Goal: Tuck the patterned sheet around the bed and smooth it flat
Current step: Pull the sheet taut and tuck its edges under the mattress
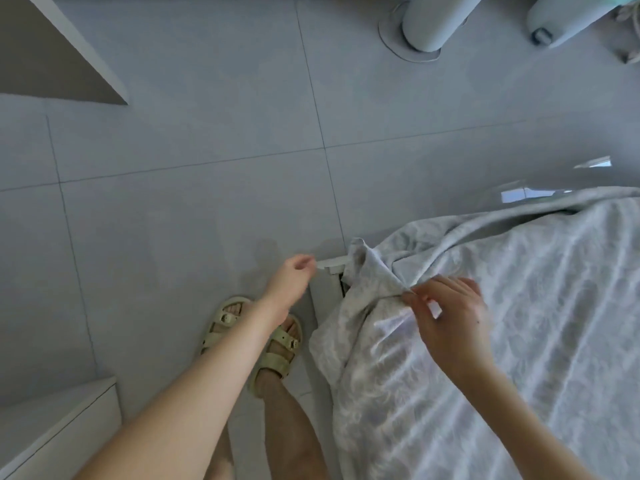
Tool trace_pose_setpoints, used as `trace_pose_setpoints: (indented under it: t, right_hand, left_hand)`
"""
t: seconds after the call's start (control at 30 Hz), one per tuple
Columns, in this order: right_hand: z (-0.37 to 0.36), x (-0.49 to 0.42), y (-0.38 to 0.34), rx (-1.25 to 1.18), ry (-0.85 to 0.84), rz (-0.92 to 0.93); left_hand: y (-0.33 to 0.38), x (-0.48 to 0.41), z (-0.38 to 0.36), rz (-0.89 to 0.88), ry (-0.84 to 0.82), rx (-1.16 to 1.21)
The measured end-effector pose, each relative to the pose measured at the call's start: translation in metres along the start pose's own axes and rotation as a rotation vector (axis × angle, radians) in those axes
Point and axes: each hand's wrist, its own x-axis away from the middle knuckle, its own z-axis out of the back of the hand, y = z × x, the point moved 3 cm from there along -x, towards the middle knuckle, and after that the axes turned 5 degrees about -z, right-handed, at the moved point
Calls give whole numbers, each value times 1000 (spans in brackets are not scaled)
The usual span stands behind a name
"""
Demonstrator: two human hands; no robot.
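Observation:
The pale grey patterned sheet (526, 323) covers the bed at the lower right, with a loose bunched corner (367, 271) hanging over the white bed frame corner (329, 268). My right hand (450, 317) pinches a fold of the sheet near that corner, fingers closed on the cloth. My left hand (291, 275) hovers to the left of the frame corner, fingers loosely curled, holding nothing. The sheet lies wrinkled along the bed's left edge.
Grey tiled floor (194, 168) spreads to the left and beyond the bed. My feet in yellow sandals (256, 337) stand beside the bed frame. A white fan base (415, 32) stands at the top. White furniture edges sit at upper left (69, 36) and lower left (52, 420).

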Motion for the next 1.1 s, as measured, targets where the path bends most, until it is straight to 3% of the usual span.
trace_pose_setpoints:
  t: [0.13,0.2,0.37,0.53,0.6,0.73,0.8,0.87,0.97,1.03,1.1]
  right_hand:
    - [28,4,14,-170,-116,-180]
    - [29,5,16,-234,-152,-260]
    - [27,-6,21,-396,-298,-493]
    - [37,-15,13,-332,-306,-465]
    - [41,-15,10,-310,-270,-447]
    - [43,-26,-3,-293,-116,-379]
    - [36,-30,-8,-235,-92,-340]
    - [24,-32,-9,-152,-113,-320]
    - [8,-27,-3,-20,-161,-334]
    - [1,-22,1,42,-154,-351]
    - [-4,-16,3,72,-125,-352]
  left_hand:
    - [18,1,-47,-85,-365,-17]
    - [21,1,-57,-71,-431,-25]
    - [21,-17,-51,-212,-227,-304]
    - [92,-6,-10,-395,134,-320]
    - [139,18,21,-600,203,-420]
    - [210,95,43,-1206,261,-767]
    - [215,104,36,-1343,252,-859]
    - [208,80,39,-1291,276,-957]
    - [178,22,62,-789,345,-1185]
    - [147,-5,73,-476,351,-1143]
    - [108,-17,66,-302,266,-1004]
